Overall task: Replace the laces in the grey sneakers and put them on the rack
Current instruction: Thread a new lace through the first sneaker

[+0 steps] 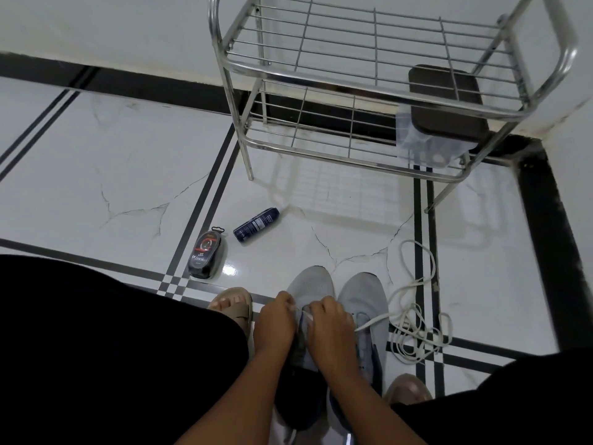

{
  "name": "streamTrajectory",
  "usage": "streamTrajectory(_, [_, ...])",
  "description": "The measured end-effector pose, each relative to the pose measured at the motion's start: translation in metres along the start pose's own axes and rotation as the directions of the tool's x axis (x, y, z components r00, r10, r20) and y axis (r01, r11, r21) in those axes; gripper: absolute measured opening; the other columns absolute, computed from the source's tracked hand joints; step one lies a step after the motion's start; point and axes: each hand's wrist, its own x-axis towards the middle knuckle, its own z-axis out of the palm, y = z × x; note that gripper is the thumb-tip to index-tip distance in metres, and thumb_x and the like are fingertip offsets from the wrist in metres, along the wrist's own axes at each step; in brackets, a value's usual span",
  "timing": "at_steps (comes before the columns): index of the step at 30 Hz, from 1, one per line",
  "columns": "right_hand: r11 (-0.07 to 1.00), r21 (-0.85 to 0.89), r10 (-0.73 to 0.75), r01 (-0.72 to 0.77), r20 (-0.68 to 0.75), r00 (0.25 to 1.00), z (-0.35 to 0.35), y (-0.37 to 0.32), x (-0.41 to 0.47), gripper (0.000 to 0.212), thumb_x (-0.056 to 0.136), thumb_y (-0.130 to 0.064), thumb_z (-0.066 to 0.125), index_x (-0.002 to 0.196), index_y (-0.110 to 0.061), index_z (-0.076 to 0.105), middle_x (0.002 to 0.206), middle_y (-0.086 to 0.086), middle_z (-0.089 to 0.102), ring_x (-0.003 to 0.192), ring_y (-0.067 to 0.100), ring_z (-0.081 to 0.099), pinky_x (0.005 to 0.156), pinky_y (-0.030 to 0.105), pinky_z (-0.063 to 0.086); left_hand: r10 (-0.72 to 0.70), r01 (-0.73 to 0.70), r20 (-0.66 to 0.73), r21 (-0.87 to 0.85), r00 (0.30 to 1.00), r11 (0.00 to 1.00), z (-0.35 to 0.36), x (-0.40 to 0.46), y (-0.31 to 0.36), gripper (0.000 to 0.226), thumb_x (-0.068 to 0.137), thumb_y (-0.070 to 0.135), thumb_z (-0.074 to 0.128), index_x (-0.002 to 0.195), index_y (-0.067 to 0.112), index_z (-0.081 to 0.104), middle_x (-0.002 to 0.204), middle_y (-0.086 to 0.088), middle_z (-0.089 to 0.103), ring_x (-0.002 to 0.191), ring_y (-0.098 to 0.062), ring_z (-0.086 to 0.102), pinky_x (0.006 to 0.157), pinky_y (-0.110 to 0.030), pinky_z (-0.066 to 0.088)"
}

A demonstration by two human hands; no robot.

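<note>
Two grey sneakers stand side by side on the floor between my feet, the left sneaker and the right sneaker. Both my hands are over the left sneaker's lacing area. My left hand pinches a white lace end at the eyelets. My right hand holds the white lace, which runs off to the right across the other sneaker. A loose heap of white lace lies on the floor to the right. The metal rack stands ahead.
A brown cushion-like block and a clear plastic bag sit on the rack's lower shelf. A dark spray can and a shoe-polish pack lie on the white tiles to the left. My sandalled feet flank the sneakers.
</note>
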Motion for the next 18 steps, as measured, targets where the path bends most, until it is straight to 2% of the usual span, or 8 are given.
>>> streamTrajectory(4, [0.981,0.038,0.183,-0.190,0.150,0.972,-0.005,-0.004,-0.030,0.028,0.069,-0.043,0.073,0.063,-0.019,0.059,0.057,-0.001,0.056,0.048,0.020,0.057,0.048,0.030,0.046,-0.014,0.016,0.057,-0.028,0.998,0.999,0.004,0.007,0.001,0.009,0.090,0.021,0.050,0.087,0.025,0.057,0.094,0.001,0.062,0.082,-0.019,0.061,0.069,-0.033,0.050])
streamTrajectory(7, [0.986,0.046,0.145,-0.158,0.222,0.964,0.003,-0.002,-0.047,0.026,0.064,-0.022,0.086,0.057,-0.015,0.062,0.050,0.001,0.059,0.041,0.016,0.059,0.039,0.023,0.045,-0.043,0.053,0.101,-0.097,0.994,0.994,0.004,0.008,-0.002,0.013,0.087,0.016,0.045,0.080,0.024,0.053,0.086,-0.001,0.061,0.077,-0.019,0.058,0.067,-0.033,0.048])
streamTrajectory(9, [0.983,0.081,0.147,-0.166,0.204,0.968,-0.011,-0.004,-0.044,0.004,0.085,-0.010,0.068,0.082,-0.011,0.070,0.079,0.006,0.071,0.073,0.016,0.070,0.064,0.025,0.054,-0.070,0.082,0.093,-0.131,0.993,0.988,0.001,0.009,-0.003,0.012,0.087,0.012,0.043,0.081,0.021,0.049,0.082,-0.003,0.060,0.076,-0.021,0.056,0.065,-0.031,0.043])
streamTrajectory(10, [0.970,0.136,0.189,-0.203,0.109,0.976,-0.013,0.000,-0.045,0.017,0.094,-0.008,0.051,0.096,-0.011,0.068,0.095,0.008,0.070,0.094,0.014,0.067,0.084,0.027,0.052,-0.088,0.097,0.060,-0.161,0.994,0.982,-0.002,0.010,-0.003,0.012,0.087,0.010,0.042,0.082,0.019,0.047,0.080,-0.005,0.059,0.075,-0.023,0.056,0.063,-0.031,0.042])
streamTrajectory(12, [0.968,0.162,0.201,-0.194,-0.030,0.979,-0.019,0.007,-0.043,0.030,0.094,-0.005,0.037,0.090,-0.021,0.062,0.088,0.013,0.061,0.106,-0.015,0.046,0.113,0.015,0.018,-0.161,0.136,-0.069,-0.272,0.985,0.953,-0.016,0.010,0.001,0.011,0.089,0.006,0.041,0.085,0.016,0.044,0.079,-0.009,0.058,0.073,-0.026,0.054,0.064,-0.032,0.041])
streamTrajectory(14, [0.972,0.127,0.206,-0.199,-0.044,0.978,-0.021,0.013,-0.043,0.027,0.092,-0.009,0.036,0.082,-0.032,0.047,0.082,0.012,0.052,0.088,-0.009,0.046,0.110,0.008,-0.008,-0.263,0.152,-0.243,-0.396,0.934,0.905,-0.045,0.006,0.008,0.010,0.093,0.005,0.043,0.090,0.015,0.042,0.089,-0.015,0.060,0.077,-0.026,0.053,0.069,-0.032,0.040])
streamTrajectory(16, [0.976,0.106,0.170,-0.187,0.152,0.974,-0.022,0.014,-0.047,0.022,0.098,-0.015,0.038,0.093,-0.032,0.051,0.098,0.009,0.058,0.088,0.014,0.054,0.109,0.029,0.034,-0.418,0.105,-0.410,-0.601,0.811,0.793,-0.079,0.008,0.015,0.015,0.096,0.008,0.042,0.089,0.020,0.038,0.104,-0.019,0.061,0.088,-0.031,0.057,0.077,-0.034,0.043])
streamTrajectory(18, [0.987,0.053,0.142,-0.154,0.180,0.973,-0.021,0.017,-0.047,0.027,0.102,-0.016,0.036,0.117,-0.023,0.058,0.123,0.013,0.058,0.116,0.026,0.056,0.099,0.032,0.043,-0.646,-0.041,-0.422,-0.855,0.636,0.517,-0.112,0.016,0.021,0.012,0.096,0.008,0.031,0.091,0.019,0.035,0.105,-0.018,0.061,0.094,-0.032,0.059,0.080,-0.035,0.046])
